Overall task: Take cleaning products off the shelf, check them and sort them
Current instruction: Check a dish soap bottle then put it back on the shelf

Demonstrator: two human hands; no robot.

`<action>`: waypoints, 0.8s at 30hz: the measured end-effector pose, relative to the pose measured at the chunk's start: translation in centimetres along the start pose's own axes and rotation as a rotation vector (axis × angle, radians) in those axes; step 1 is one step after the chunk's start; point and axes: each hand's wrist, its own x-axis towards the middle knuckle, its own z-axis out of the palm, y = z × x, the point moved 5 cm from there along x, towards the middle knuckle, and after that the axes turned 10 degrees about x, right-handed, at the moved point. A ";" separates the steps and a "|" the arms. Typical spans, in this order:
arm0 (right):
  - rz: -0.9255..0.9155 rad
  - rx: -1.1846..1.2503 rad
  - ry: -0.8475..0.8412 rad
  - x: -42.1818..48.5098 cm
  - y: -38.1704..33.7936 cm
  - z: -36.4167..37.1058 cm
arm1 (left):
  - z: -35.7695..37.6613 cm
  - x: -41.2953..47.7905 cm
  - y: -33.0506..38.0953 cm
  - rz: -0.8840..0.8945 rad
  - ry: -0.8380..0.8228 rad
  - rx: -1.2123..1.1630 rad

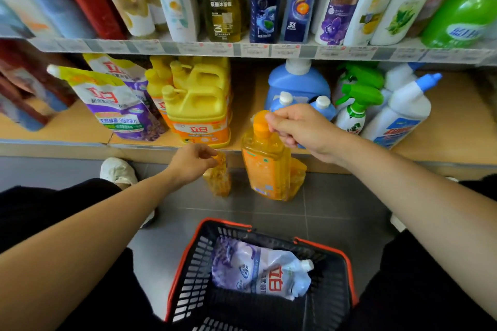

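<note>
Orange bottle [266,169] in your right hand [301,129]: translucent orange, solid orange cap, small blue patch low on label. Orange pouch [219,180] in your left hand [193,161]: orange-yellow, mottled. Basket [188,271]: black lattice walls, orange-red rim. Refill pouch [263,271] inside: white and lavender, red characters, white spout. Shelf jugs [200,105]: yellow, orange label band. Shelf pouches [118,105]: yellow top, white middle, purple base. Spray bottles [355,105]: white, green triggers. Floor [269,212]: grey tile.
</note>
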 end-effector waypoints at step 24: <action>0.008 -0.089 0.141 10.7 2.7 -0.8 | 3.0 3.9 -4.8 -0.169 -0.092 -0.091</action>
